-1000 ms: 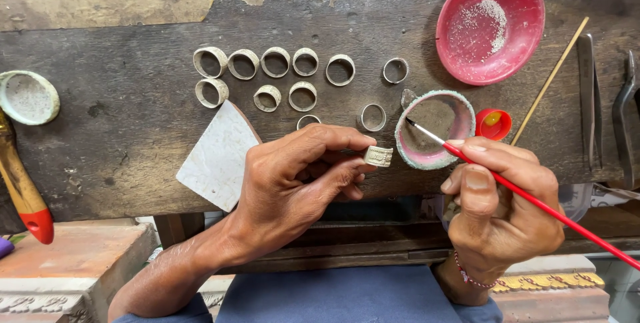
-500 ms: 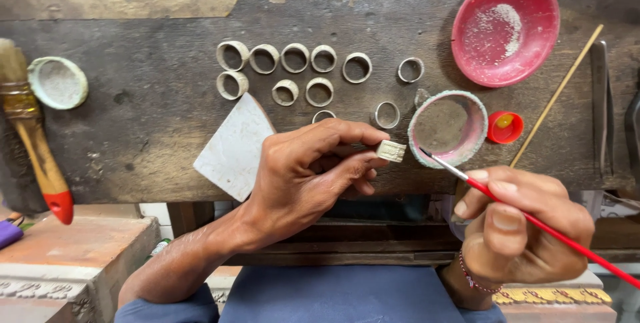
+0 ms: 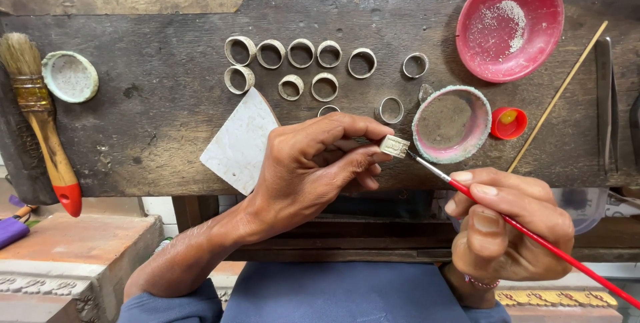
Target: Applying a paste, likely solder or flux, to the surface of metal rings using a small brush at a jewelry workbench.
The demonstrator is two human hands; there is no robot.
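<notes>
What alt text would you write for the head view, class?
A left hand pinches a small metal ring while the right hand touches a thin red brush to it, above a worn wooden bench holding loose rings.

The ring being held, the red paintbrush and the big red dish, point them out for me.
ring (image 3: 395, 146), head view, its patterned outer band.
red paintbrush (image 3: 533, 236), head view, mid handle.
big red dish (image 3: 533, 50), head view, bare inner wall.

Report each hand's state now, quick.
Left hand: closed, pinching a small silver ring between thumb and fingers.
Right hand: closed on a thin red brush, its tip at the ring.
</notes>
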